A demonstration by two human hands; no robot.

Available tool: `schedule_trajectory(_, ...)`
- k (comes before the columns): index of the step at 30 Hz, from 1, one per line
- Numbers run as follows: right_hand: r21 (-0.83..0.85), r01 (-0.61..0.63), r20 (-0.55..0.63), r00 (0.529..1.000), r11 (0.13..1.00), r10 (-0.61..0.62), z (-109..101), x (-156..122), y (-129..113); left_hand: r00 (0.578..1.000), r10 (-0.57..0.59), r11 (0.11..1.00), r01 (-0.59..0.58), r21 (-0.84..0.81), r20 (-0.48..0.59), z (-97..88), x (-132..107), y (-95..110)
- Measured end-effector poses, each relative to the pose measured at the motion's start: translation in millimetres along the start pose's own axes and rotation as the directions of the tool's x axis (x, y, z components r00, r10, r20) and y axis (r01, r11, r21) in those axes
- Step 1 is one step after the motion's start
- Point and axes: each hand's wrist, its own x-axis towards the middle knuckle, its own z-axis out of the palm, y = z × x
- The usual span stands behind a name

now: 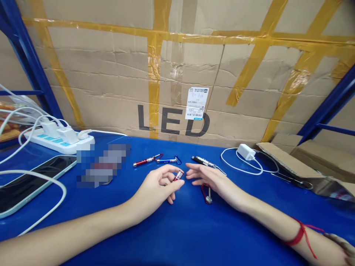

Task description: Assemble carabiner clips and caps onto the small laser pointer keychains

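My left hand (159, 184) rests on the blue table (177, 229) and pinches a small red keychain flashlight (178, 176) between thumb and fingers. My right hand (209, 177) lies just to its right, fingers stretched toward the flashlight's tip and holding nothing. A small metal piece with a red loop (206, 194) lies under that hand's palm edge. Beyond the hands lie a red pen light (145, 161), a blue pen light (168, 160) and a black pen light (203, 161).
A white power strip (59, 142) with plugged chargers and a phone (26, 183) with a white cable sit at the left. A white charger (246, 151) and an open cardboard box (302, 166) are at the right. A taped cardboard wall marked LED (173, 122) stands behind.
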Motion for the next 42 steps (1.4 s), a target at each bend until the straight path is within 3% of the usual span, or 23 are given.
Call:
schedule_trajectory(4,-0.253,0.028,0.032,0.999,0.967,-0.021,-17,1,-7,0.999,-0.033,0.999,0.033,0.025,-0.02,0.5,-3,2)
schedule_trajectory(10,-0.49,0.159,0.302,0.953,0.857,-0.004,-36,-3,-18,0.998,-0.053,0.998,0.053,0.018,-0.023,1.6,-2,4)
schedule_trajectory(15,-0.491,0.157,0.437,0.895,0.857,0.087,-50,-3,-23,0.998,-0.054,0.998,0.054,0.015,-0.024,1.5,-2,5)
schedule_trajectory(19,-0.462,0.201,0.501,0.863,0.864,0.068,-52,-4,-25,0.999,-0.036,0.999,0.037,0.015,-0.011,1.0,-3,3)
schedule_trajectory(23,-0.481,0.201,0.439,0.898,0.854,0.036,-46,-5,-23,1.0,0.001,1.0,-0.001,0.015,-0.007,0.7,-2,0)
schedule_trajectory(28,-0.508,0.255,0.432,0.902,0.823,-0.012,-33,-5,-21,1.0,0.025,0.999,-0.025,0.036,0.001,1.1,-2,0)
schedule_trajectory(31,-0.466,0.253,0.322,0.941,0.848,-0.103,-26,-3,-16,1.0,0.027,0.999,-0.027,0.045,0.0,1.3,-2,1)
schedule_trajectory(34,-0.297,0.141,0.081,0.989,0.945,-0.122,-18,-1,-8,1.0,0.026,0.998,-0.026,0.064,0.009,1.5,-3,2)
schedule_trajectory(37,-0.047,0.044,-0.11,0.993,0.998,-0.049,-8,0,-3,0.999,0.02,0.995,-0.023,0.1,0.027,2.4,-4,4)
schedule_trajectory(42,0.229,-0.046,-0.066,0.996,0.972,0.063,8,-3,-8,0.997,0.014,0.99,-0.024,0.135,0.074,4.0,-6,6)
